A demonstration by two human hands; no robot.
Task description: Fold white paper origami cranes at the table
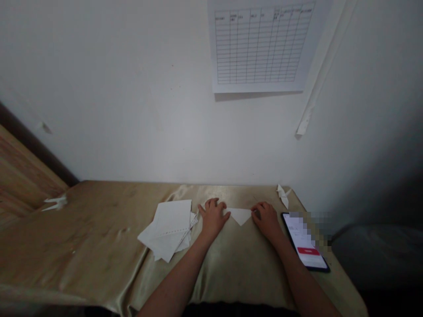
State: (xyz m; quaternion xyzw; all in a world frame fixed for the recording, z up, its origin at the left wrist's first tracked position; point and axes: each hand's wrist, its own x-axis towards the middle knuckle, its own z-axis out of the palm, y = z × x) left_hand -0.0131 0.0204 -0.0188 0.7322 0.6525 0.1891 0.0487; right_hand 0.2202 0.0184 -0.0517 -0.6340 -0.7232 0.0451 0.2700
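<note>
The left hand (213, 218) lies palm down with its fingers spread, fingertips resting on the left corner of a white paper folded into a flat triangle (240, 215). The right hand (266, 219) lies palm down as well, its fingers loosely curled onto the triangle's right corner; neither hand grips anything. The triangle sits between the two hands, long edge at twelve o'clock and point at six o'clock, towards the person.

At nine o'clock from the left hand, just beside it, lies a loose fanned stack of white paper sheets (170, 229), the top sheet with a row of small punched holes along one edge. At three o'clock from the right hand lies a black-framed smartphone with a lit white screen and a red bar (306, 242), partly blurred. At one o'clock, near the far table corner, stands a small white folded paper figure (283, 194); another white paper shape (56, 202) lies well apart at nine o'clock.

All rest on a shiny, wrinkled golden satin tablecloth (99, 229). Behind is a plain white wall (132, 97) bearing a printed grid chart on white paper (261, 44) and a slanting white strip (322, 70). A wooden panel (20, 176) stands at the left.
</note>
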